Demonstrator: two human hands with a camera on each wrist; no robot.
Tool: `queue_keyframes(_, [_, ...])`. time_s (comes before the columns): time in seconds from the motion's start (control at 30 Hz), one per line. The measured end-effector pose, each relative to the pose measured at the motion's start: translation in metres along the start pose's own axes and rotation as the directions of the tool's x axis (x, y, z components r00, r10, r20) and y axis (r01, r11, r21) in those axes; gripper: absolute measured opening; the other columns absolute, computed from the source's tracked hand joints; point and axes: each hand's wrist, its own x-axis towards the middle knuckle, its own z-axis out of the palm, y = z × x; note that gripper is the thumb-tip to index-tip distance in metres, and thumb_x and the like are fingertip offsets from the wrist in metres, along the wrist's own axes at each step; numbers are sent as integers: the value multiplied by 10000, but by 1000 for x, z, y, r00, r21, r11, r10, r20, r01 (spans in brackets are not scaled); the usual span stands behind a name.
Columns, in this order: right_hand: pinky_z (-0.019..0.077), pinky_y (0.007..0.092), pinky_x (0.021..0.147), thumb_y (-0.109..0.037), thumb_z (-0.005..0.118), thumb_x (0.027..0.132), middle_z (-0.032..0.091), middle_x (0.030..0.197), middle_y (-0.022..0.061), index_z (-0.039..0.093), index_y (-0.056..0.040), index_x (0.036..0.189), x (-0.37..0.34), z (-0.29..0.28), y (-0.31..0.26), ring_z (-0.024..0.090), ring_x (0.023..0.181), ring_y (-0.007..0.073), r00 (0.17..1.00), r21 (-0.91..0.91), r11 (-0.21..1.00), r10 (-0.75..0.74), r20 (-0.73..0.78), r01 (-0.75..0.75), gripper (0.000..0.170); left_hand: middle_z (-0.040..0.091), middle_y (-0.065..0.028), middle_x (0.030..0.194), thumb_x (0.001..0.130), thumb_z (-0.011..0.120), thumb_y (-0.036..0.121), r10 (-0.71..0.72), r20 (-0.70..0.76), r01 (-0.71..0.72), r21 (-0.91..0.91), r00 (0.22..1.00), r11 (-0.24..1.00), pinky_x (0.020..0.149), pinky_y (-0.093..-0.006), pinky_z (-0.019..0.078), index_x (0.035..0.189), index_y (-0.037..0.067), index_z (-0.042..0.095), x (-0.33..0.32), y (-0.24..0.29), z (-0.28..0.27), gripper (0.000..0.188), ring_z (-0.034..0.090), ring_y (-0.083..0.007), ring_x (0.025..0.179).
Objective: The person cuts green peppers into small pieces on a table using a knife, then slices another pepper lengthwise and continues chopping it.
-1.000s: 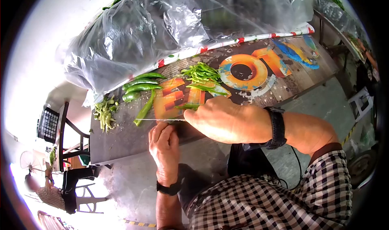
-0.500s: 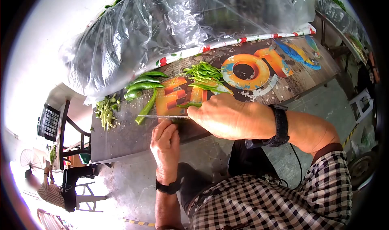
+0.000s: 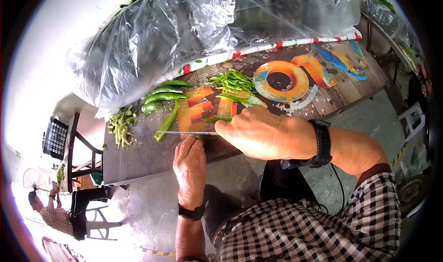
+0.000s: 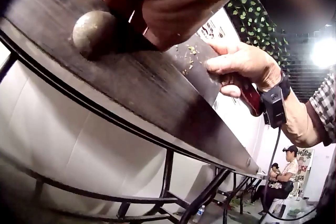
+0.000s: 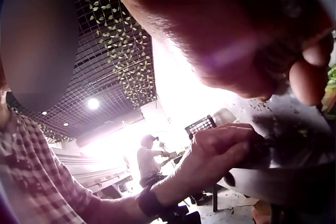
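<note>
In the head view my right hand (image 3: 267, 133) grips a knife, its thin blade (image 3: 184, 133) pointing left across the table's near edge. The dark red handle (image 4: 251, 98) shows in the left wrist view. Just below the blade, my left hand (image 3: 190, 169) has its fingers bent around a dark green pepper, mostly hidden by hand and blade. A split green pepper (image 3: 168, 122) lies by the blade's tip. Whole green peppers (image 3: 164, 97) are behind it, pale green pieces (image 3: 120, 127) at the left, and sliced green strips (image 3: 233, 81) farther right.
Clear plastic sheeting (image 3: 184, 26) covers things along the table's far side. The patterned table (image 3: 138, 163) extends to the right. At the left are a black crate (image 3: 56, 139) and a seated person (image 3: 57, 216) by another table.
The view has shifted slightly. Both hands and the knife appear a little farther right in the head view, with the blade still over the table's near edge.
</note>
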Motion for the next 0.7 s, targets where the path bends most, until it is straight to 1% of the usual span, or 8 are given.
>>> queue_keyframes(0.07, [515, 399, 519, -85, 614, 800, 614, 616, 147, 514, 2, 889, 1, 1, 0, 663, 578, 297, 1000, 40, 999, 8, 21, -9, 160, 666, -142, 1048, 786, 637, -34, -3, 26, 4, -16, 1000, 1000, 856, -394, 509, 965, -15, 681, 2, 0, -1, 185, 628, -331, 944])
queue_keyframes(0.17, [515, 421, 541, -69, 604, 798, 608, 613, 161, 518, 15, 870, -1, 0, 2, 659, 582, 321, 998, 33, 999, 11, -70, -9, 140, 666, -145, 1048, 784, 628, -35, 16, 17, -16, -27, 1000, 1000, 854, -396, 510, 962, -16, 682, 3, -1, 0, 187, 627, -334, 947])
queue_keyframes(0.27, [511, 433, 552, -61, 600, 794, 598, 599, 168, 525, 20, 859, -5, 1, 3, 650, 577, 338, 996, 137, 990, 47, -71, -37, 128, 660, -124, 1054, 759, 642, -42, 44, -13, -45, -19, 999, 999, 839, -398, 520, 957, 4, 684, 2, -4, 4, 207, 622, -320, 951])
queue_keyframes(0.3, [514, 415, 547, -69, 599, 799, 606, 616, 163, 542, 24, 861, -5, -2, 1, 656, 588, 321, 998, 132, 990, 59, -26, -55, 125, 656, -112, 1057, 747, 651, -45, 52, -22, -52, -14, 998, 999, 831, -399, 526, 955, 14, 685, 1, -5, 4, 219, 620, -312, 953])
queue_keyframes(0.37, [521, 380, 539, -86, 599, 809, 621, 649, 151, 578, 32, 865, -5, -11, -4, 667, 609, 288, 994, 117, 989, 86, 63, -93, 132, 663, -138, 1050, 768, 626, -40, 33, -32, -34, -25, 999, 999, 849, -396, 514, 954, -7, 684, 1, -3, 5, 197, 624, -328, 954])
queue_keyframes(0.47, [522, 373, 533, -81, 597, 809, 620, 644, 149, 578, 28, 872, -6, -12, -6, 664, 597, 284, 996, 123, 989, 80, 44, -85, 128, 667, -153, 1052, 778, 613, -39, 25, -39, -26, -27, 999, 999, 860, -394, 509, 951, -20, 682, 1, -3, 6, 187, 627, -337, 961])
queue_keyframes(0.57, [529, 370, 545, -81, 597, 811, 620, 642, 145, 578, 20, 882, -5, -9, -5, 666, 601, 280, 998, 69, 996, 53, 43, -56, 125, 668, -156, 1059, 776, 612, -43, 19, -37, -20, -29, 999, 999, 862, -394, 509, 949, -23, 681, 0, -4, 6, 187, 628, -338, 969])
queue_keyframes(0.7, [535, 374, 557, -82, 599, 805, 622, 647, 141, 574, 19, 877, -3, -10, -3, 665, 603, 285, 997, 91, 994, 48, 55, -53, 127, 674, -158, 1051, 775, 611, -49, -2, -37, 0, -36, 999, 999, 865, -394, 509, 944, -24, 683, 1, -2, 6, 186, 633, -340, 970])
